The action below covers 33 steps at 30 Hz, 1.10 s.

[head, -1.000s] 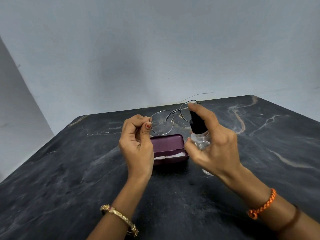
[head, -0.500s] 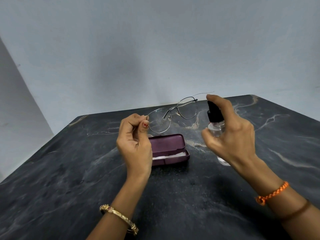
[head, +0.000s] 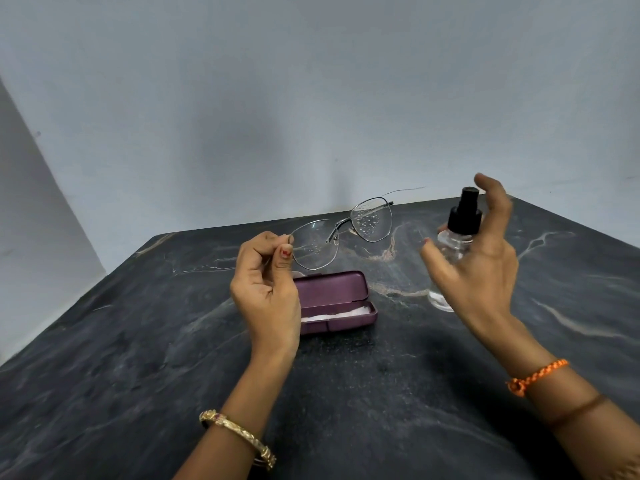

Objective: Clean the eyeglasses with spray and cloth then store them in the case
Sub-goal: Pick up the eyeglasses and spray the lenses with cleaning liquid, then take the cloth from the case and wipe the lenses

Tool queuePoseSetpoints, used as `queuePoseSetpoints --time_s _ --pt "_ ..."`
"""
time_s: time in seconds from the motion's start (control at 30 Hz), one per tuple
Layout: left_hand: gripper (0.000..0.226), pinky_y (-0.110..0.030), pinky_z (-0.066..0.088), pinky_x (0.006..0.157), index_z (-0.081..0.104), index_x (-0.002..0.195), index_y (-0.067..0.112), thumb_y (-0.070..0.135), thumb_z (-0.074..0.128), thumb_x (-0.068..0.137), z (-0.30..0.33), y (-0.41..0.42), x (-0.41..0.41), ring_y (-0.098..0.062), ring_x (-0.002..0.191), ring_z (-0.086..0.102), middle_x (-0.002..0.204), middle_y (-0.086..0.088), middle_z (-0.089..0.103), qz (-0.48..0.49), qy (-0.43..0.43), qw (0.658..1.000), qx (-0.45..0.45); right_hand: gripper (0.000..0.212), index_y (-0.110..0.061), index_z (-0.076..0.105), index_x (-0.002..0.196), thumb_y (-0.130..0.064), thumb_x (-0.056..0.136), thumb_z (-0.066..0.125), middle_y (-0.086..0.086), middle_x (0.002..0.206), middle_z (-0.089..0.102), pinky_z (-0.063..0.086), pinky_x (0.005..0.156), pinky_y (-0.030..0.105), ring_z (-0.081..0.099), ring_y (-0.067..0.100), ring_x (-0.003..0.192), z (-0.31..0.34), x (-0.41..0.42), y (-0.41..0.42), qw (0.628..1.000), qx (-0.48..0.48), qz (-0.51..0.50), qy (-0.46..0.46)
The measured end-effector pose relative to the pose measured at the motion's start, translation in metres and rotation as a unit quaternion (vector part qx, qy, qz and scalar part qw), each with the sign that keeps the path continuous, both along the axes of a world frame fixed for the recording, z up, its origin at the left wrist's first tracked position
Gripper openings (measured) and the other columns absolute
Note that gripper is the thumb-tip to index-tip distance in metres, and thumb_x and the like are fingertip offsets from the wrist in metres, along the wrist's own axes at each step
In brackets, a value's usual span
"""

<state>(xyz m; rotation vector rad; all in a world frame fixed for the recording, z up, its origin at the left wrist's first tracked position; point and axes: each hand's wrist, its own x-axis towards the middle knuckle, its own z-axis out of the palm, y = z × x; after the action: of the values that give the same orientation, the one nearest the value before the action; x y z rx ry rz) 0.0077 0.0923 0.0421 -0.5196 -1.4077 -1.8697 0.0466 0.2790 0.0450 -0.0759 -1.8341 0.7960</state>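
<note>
My left hand (head: 265, 285) pinches the left edge of thin metal-framed eyeglasses (head: 341, 233) and holds them above the table. Droplets speckle both lenses, most thickly the right one. My right hand (head: 479, 268) grips a small clear spray bottle (head: 457, 240) with a black pump top, held upright to the right of the glasses; the index finger is lifted off the nozzle. An open purple glasses case (head: 334, 301) lies on the table below the glasses, with a white cloth (head: 332, 315) inside it.
The dark marbled table (head: 346, 393) fills the lower view, its far edge running just behind the glasses. A plain grey-blue wall (head: 311, 98) stands behind it. A gold bangle is on my left wrist, an orange thread band on my right.
My right hand has carried the spray bottle to the right, away from the glasses, and its index finger has lifted off the nozzle. Droplets now show on the lenses. The left hand barely moved.
</note>
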Motion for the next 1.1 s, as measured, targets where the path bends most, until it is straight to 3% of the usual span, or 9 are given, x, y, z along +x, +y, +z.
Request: queuePoseSetpoints --time_s 0.1,0.33,0.5,0.7,0.83,0.97,1.1 --pt "0.026 -0.014 0.049 0.074 0.058 0.078 0.027 0.002 0.055 0.084 0.000 0.000 0.000 -0.012 0.084 0.058 0.083 0.002 0.059 -0.003 -0.009 1.000 0.009 0.080 -0.036 0.016 0.127 -0.010 0.071 0.066 0.010 0.082 0.061 0.040 0.056 0.031 0.055 0.034 0.063 -0.009 -0.007 0.010 0.999 -0.011 -0.020 -0.030" --pt "0.025 -0.014 0.049 0.074 0.058 0.078 0.026 0.002 0.054 0.084 -0.001 -0.001 -0.002 -0.012 0.083 0.059 0.082 0.001 0.059 0.002 -0.017 1.000 0.018 0.078 -0.013 0.023 0.135 -0.009 0.071 0.068 0.023 0.084 0.064 0.038 0.062 0.030 0.059 0.039 0.069 -0.023 -0.015 0.026 0.997 -0.040 -0.031 -0.062" --pt "0.026 -0.014 0.049 0.074 0.057 0.077 0.027 0.002 0.054 0.085 -0.002 -0.001 -0.003 -0.011 0.082 0.058 0.082 0.001 0.059 0.009 -0.021 1.000 0.018 0.073 -0.015 0.029 0.131 -0.010 0.071 0.070 0.014 0.090 0.064 0.039 0.067 0.029 0.059 0.035 0.072 -0.026 -0.020 0.030 0.997 -0.027 -0.029 -0.066" --pt "0.026 -0.015 0.049 0.075 0.057 0.077 0.027 0.003 0.053 0.086 -0.004 -0.001 -0.006 -0.010 0.082 0.058 0.083 0.001 0.059 0.018 -0.038 0.999 0.033 0.073 -0.012 0.032 0.131 -0.016 0.070 0.072 0.014 0.111 0.061 0.040 0.082 0.037 0.054 0.034 0.100 -0.027 -0.022 0.031 0.996 -0.015 -0.025 -0.083" --pt "0.026 -0.014 0.048 0.073 0.057 0.077 0.027 0.003 0.053 0.086 -0.004 -0.003 -0.009 -0.009 0.081 0.057 0.083 0.002 0.060 0.023 -0.049 0.997 0.050 0.079 -0.006 0.034 0.133 -0.022 0.068 0.076 0.020 0.127 0.047 0.032 0.097 0.047 0.041 0.034 0.116 -0.021 -0.018 0.024 0.995 -0.023 -0.070 -0.072" --pt "0.023 -0.016 0.047 0.073 0.057 0.077 0.027 0.006 0.053 0.087 -0.003 -0.010 -0.015 -0.010 0.081 0.056 0.084 0.002 0.059 0.030 -0.059 0.996 0.065 0.061 -0.007 0.046 0.124 -0.032 0.072 0.066 0.023 0.123 0.044 0.028 0.090 0.036 0.040 0.034 0.112 -0.010 -0.007 0.008 0.995 0.001 -0.102 0.011" --pt "0.025 -0.012 0.045 0.069 0.055 0.076 0.030 0.007 0.054 0.086 -0.002 -0.025 -0.027 -0.008 0.078 0.054 0.083 0.000 0.057 0.072 -0.044 0.994 0.065 0.042 -0.009 0.060 0.103 -0.038 0.075 0.050 0.015 0.107 0.051 0.022 0.079 0.028 0.043 0.023 0.096 -0.012 -0.005 -0.014 0.995 0.086 -0.033 -0.024"
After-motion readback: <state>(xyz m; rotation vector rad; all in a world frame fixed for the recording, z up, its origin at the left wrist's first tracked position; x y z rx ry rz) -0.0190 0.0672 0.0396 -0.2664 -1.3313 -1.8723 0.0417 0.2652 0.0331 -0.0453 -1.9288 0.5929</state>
